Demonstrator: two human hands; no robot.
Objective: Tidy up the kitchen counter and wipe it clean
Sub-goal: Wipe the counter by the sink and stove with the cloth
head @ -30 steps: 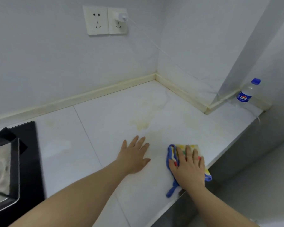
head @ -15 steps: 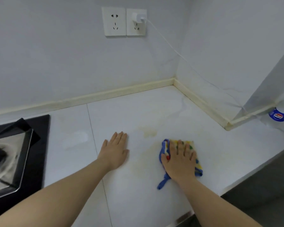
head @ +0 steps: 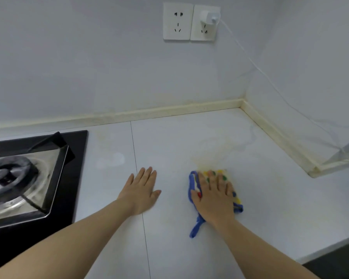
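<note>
A white marble-look counter (head: 270,208) fills the view. My right hand (head: 213,195) presses flat, fingers straight, on a yellow cloth with blue trim (head: 193,179) that lies on the counter. A blue loop of the cloth sticks out below my wrist. Just beyond the cloth's far edge is a yellowish stain (head: 208,158). My left hand (head: 141,189) rests flat on the bare counter to the left of the cloth, fingers together, holding nothing.
A black gas hob (head: 28,178) with a steel burner tray lies at the left. Wall sockets (head: 189,22) hold a white charger whose cable (head: 256,65) runs down the right wall. A cream upstand (head: 149,113) lines the back and right. The counter's front edge is at the lower right.
My right hand has slid the cloth leftward, away from the front edge, up to the yellowish stain. My left hand shifted left with it. The view turned left; the bottle left the frame.
</note>
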